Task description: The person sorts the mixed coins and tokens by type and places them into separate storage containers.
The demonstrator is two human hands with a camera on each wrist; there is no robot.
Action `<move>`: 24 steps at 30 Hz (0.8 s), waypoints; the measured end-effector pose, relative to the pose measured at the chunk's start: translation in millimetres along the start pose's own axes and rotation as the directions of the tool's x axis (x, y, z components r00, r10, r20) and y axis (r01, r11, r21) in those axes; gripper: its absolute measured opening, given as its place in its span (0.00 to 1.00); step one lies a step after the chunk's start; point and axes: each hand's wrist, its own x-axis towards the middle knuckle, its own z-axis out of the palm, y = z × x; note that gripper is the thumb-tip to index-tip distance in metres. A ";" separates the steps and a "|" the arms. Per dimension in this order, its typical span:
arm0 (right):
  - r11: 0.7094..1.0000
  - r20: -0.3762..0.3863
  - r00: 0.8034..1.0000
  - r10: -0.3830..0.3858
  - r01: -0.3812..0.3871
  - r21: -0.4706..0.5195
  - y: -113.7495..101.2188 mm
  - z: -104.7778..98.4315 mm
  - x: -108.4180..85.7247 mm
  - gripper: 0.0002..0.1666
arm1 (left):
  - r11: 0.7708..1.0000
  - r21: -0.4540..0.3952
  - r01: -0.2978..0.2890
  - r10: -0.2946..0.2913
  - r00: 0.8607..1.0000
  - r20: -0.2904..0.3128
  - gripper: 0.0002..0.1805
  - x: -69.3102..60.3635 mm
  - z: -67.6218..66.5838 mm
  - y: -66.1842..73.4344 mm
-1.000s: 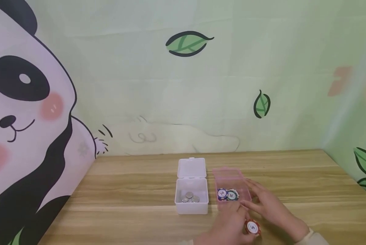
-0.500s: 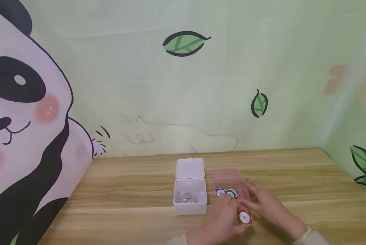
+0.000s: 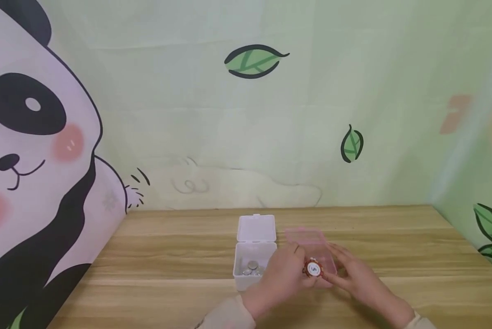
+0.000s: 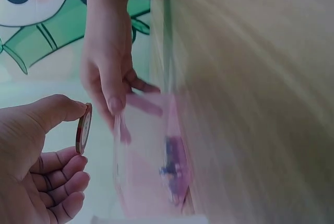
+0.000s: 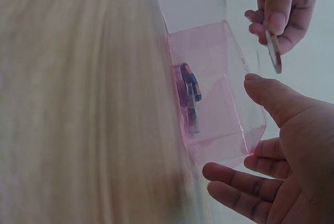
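My left hand (image 3: 279, 270) pinches a red poker chip (image 3: 313, 268) marked 5 between thumb and fingers. It is above the near part of an open pink see-through box (image 3: 330, 258). In the left wrist view the chip (image 4: 84, 129) is edge-on, apart from the box wall. My right hand (image 3: 358, 275) holds the box at its near right corner, thumb on the near side and fingers along the right side. Inside lie other poker chips (image 5: 189, 91), mostly hidden by my left hand in the head view.
Left of the pink box stands a white box (image 3: 246, 282), lid (image 3: 256, 228) tipped back, with several coins (image 3: 252, 265) in it. Both boxes stand on a wood-grain table (image 3: 167, 256). Behind it hangs a printed backdrop (image 3: 188, 114) with a panda.
My left hand has lifted the red chip from in front of the pink box, up and leftward to above it. My right hand has stayed at the box's side.
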 end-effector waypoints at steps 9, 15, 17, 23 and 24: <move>0.999 0.021 0.999 0.028 -0.029 0.041 -0.4 0.2 0.0 0.45 | 0.997 -0.023 0.076 -0.074 0.993 0.087 0.19 10.5 10.2 -16.8; 0.999 0.020 0.999 0.031 -0.032 0.035 0.8 1.2 -0.2 0.45 | 0.996 -0.008 0.088 -0.086 0.986 0.144 0.19 14.9 18.2 -20.9; 0.999 0.021 0.999 0.037 -0.038 0.030 1.1 1.3 0.0 0.45 | 0.997 -0.002 0.083 -0.082 0.985 0.152 0.18 16.6 19.9 -21.6; 0.999 0.029 0.999 0.040 -0.041 0.034 1.0 0.0 0.2 0.45 | 0.999 0.018 0.031 -0.033 0.991 0.131 0.17 19.8 23.3 -23.4; 0.998 0.031 0.999 0.040 -0.041 0.039 1.0 0.0 0.1 0.45 | 1.000 0.021 0.021 -0.023 0.992 0.126 0.17 20.0 24.0 -23.6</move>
